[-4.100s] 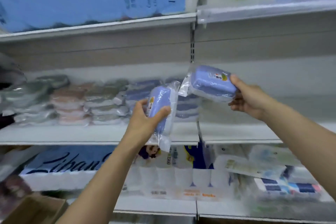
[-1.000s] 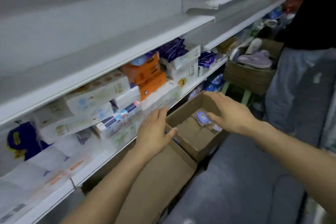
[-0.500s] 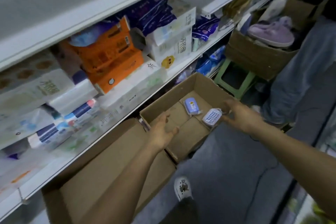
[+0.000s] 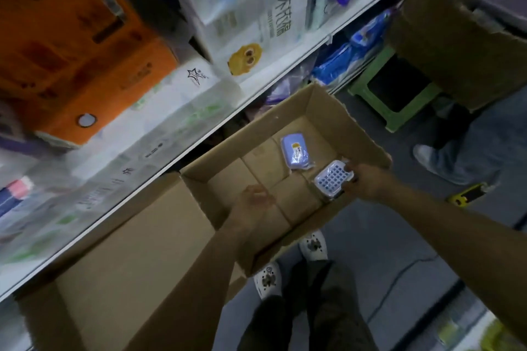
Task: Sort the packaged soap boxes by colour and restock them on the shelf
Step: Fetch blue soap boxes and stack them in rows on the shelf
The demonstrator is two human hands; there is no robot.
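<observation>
Two soap boxes (image 4: 295,153) inside carton (image 4: 353,125), below shelf (image 4: 273,88).

Dim overall — the floor (image 4: 385,279) from four to six o'clock sinks into murk. Light falls brightest on the white packs (image 4: 256,8) near twelve o'clock. Motion blur smears the orange boxes (image 4: 71,45) at ten o'clock, and the shelf edge (image 4: 199,134) bows — wide-angle distortion.

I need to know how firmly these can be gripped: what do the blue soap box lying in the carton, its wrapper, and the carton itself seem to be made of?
The blue soap box looks like smooth, hard moulded plastic with rounded corners. Its wrapper looks like thin clear film: it glints and crinkles past the box's edge. The carton is plain brown corrugated cardboard, matte, with creased flaps and a ragged rim.
</observation>
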